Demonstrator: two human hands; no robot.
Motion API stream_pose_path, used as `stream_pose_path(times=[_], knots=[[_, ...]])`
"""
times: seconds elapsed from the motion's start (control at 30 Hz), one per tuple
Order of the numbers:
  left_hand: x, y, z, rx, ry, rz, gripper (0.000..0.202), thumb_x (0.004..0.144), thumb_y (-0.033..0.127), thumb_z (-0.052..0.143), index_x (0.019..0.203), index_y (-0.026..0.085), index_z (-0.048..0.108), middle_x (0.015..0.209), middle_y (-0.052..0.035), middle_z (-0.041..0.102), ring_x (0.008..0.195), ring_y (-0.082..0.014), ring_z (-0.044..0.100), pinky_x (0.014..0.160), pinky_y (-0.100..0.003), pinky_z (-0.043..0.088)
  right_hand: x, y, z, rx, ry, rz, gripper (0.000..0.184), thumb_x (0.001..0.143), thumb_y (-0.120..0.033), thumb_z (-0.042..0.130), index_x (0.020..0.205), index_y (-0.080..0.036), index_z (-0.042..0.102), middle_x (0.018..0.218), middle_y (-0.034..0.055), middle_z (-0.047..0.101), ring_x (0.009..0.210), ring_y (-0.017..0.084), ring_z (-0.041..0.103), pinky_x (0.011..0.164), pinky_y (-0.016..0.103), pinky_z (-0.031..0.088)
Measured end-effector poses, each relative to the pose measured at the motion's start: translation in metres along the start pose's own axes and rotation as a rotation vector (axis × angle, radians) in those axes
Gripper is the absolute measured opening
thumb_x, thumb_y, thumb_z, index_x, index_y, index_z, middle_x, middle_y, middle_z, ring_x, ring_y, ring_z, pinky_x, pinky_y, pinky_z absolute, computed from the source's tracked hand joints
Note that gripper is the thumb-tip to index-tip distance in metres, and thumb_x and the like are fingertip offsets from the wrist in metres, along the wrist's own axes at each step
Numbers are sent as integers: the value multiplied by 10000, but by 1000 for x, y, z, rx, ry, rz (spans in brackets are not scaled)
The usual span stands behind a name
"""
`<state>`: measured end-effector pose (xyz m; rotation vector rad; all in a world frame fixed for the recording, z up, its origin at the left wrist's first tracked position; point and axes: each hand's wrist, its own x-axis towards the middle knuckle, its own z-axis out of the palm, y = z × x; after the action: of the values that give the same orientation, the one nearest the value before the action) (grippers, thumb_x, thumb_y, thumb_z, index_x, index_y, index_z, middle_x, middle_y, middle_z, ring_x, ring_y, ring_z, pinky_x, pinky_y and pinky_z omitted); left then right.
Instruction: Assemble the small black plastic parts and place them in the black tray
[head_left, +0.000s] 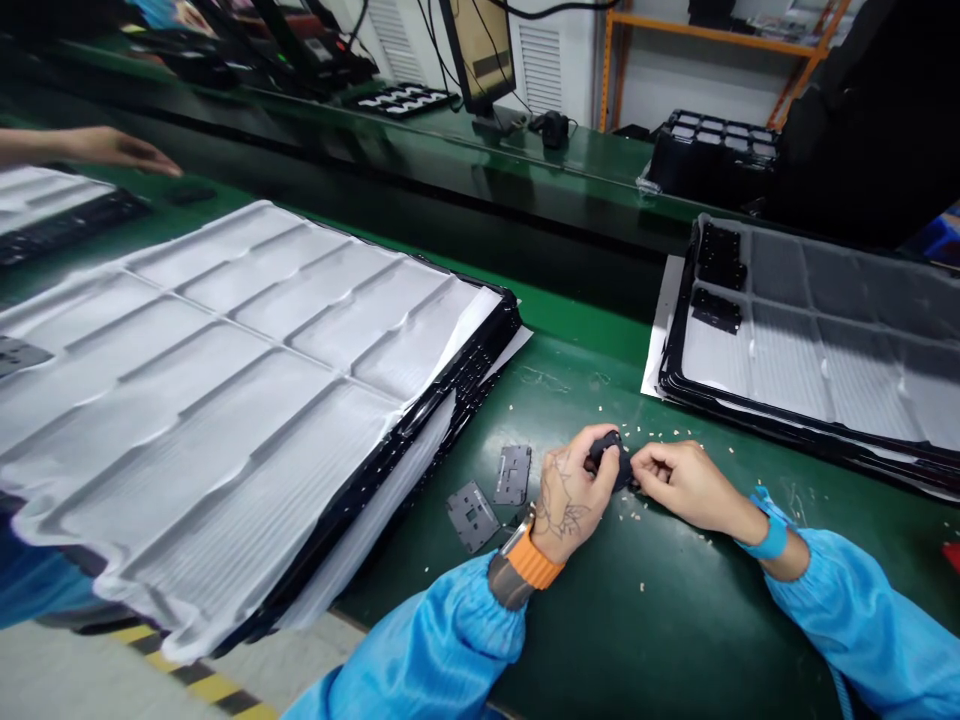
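My left hand (574,490) is closed around a small black plastic plate (621,470), held just above the green table. At the plate's right edge is my right hand (686,485), its thumb and fingers pinched together; whatever they grip is too small to make out. Left of my left hand lie two dark grey plates with cut-outs, an upper plate (513,475) and a lower plate (472,516). Part of another dark piece shows by my left wrist. Several tiny pale bits (637,518) are scattered around both hands.
On the left stands a tall stack of trays (247,400) under white film. To the right, another tray stack (832,370) holds a few black plates (716,310). A co-worker's hand (112,150) reaches in at far left. A monitor (480,60) stands behind.
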<state>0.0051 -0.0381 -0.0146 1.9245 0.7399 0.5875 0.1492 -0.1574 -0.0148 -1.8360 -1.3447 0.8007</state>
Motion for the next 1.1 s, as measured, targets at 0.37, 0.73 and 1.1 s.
stream_pose_path(times=[0.37, 0.73, 1.1], knots=[[-4, -6, 5, 226, -149, 91, 223, 946, 250, 492, 1125, 198, 616, 891, -39, 725, 745, -183, 665, 731, -284, 453, -1, -5, -2, -119, 10, -20, 128, 909, -165, 510, 817, -190, 596, 668, -32, 593, 577, 104, 501, 579, 218, 347], [-22, -4, 11, 355, -124, 321, 213, 981, 206, 400, 1103, 226, 573, 898, -18, 711, 718, -184, 653, 693, -308, 436, -1, -7, -4, -93, 96, 3, 154, 841, -119, 540, 710, -159, 610, 597, -38, 565, 542, 88, 502, 538, 184, 343], [-29, -15, 16, 365, -152, 273, 222, 966, 231, 429, 1086, 238, 615, 883, -63, 697, 718, -217, 615, 686, -332, 441, -3, -18, -10, -129, 35, -20, 170, 770, -84, 531, 616, -155, 529, 533, -73, 393, 513, 69, 331, 536, 193, 289]])
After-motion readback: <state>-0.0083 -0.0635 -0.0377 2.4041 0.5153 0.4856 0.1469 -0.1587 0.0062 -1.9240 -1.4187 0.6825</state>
